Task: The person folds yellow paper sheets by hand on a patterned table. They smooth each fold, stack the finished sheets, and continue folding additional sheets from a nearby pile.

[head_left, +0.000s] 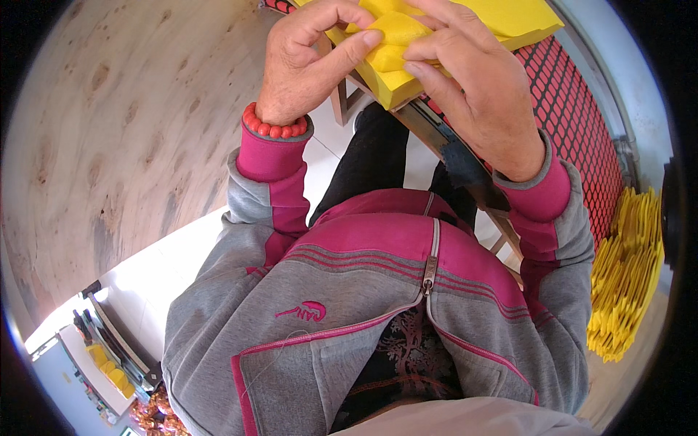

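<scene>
At the top of the head view, both of my hands work on a folded yellow paper piece (pixel 398 30). My left hand (pixel 305 65) has its thumb and fingers closed on the paper's left side; a red bead bracelet circles that wrist. My right hand (pixel 476 91) grips the right side, with its thumb and bent fingertips pressed against the paper. Right under the hands lies a larger stack of yellow paper (pixel 505 20), its corner jutting toward me. The far part of the fingers is cut off by the upper edge.
The stack rests on a surface with a red and black patterned cover (pixel 563 94). A wooden board (pixel 131 152) fills the left side. Many folded yellow papers (pixel 625 280) are piled at the right. A cluttered shelf (pixel 109 363) with shiny red-gold items stands at the lower left.
</scene>
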Action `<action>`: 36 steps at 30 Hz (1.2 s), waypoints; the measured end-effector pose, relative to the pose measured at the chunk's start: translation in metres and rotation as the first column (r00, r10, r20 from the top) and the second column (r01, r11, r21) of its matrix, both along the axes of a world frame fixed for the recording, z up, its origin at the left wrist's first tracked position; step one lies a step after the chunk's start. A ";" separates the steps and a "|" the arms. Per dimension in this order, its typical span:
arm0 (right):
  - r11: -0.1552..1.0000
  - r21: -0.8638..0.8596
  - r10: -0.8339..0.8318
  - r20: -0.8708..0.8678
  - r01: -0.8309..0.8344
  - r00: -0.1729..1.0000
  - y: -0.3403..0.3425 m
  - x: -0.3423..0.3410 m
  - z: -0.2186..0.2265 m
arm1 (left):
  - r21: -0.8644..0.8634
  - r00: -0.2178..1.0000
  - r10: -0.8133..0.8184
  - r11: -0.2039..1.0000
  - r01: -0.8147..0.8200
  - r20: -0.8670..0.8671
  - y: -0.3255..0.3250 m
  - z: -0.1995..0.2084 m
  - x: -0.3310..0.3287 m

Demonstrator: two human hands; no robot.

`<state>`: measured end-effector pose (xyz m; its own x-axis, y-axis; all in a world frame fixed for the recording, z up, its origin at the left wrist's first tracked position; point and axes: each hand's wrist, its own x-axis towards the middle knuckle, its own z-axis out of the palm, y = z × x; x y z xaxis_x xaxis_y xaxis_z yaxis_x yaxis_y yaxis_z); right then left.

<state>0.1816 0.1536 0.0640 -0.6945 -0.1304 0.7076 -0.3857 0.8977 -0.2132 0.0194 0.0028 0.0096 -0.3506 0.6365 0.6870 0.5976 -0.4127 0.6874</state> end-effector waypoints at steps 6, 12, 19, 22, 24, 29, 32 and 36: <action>0.994 -0.109 0.016 0.056 -0.010 0.998 0.000 0.004 0.000 | 0.005 1.000 -0.008 1.000 0.008 0.010 -0.001 -0.003 -0.002; 0.982 -0.178 0.062 -0.008 -0.063 0.998 0.000 0.000 -0.002 | 0.027 0.999 -0.019 0.999 0.019 0.027 0.002 -0.006 -0.003; 0.995 -0.102 0.017 0.045 -0.012 0.999 0.001 0.002 -0.003 | 0.011 0.999 0.036 0.999 -0.036 -0.014 -0.001 -0.005 -0.003; 0.992 -0.124 0.039 0.015 -0.037 0.999 0.001 0.001 -0.003 | -0.004 1.000 0.023 1.000 -0.023 0.016 -0.001 -0.006 -0.003; 0.990 -0.134 0.047 0.018 -0.044 0.999 0.001 0.001 -0.003 | 0.009 0.999 0.012 1.000 -0.012 0.035 0.000 -0.006 -0.002; 0.982 -0.178 0.074 0.055 -0.063 0.996 0.001 0.003 0.002 | 0.008 0.999 0.008 1.000 -0.008 0.044 0.000 -0.004 -0.001; 0.987 -0.153 0.062 0.115 -0.044 0.992 0.002 0.006 0.006 | -0.003 1.000 0.016 1.000 -0.016 -0.001 0.000 -0.002 -0.002; 0.990 -0.130 0.076 0.120 -0.060 0.990 0.004 0.007 0.007 | 0.001 1.000 0.003 1.000 -0.003 0.015 0.000 -0.001 0.000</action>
<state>0.1888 0.1574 0.0708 -0.7708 -0.0962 0.6297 -0.4084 0.8333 -0.3726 0.0189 0.0026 0.0087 -0.3631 0.6347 0.6822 0.5882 -0.4117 0.6961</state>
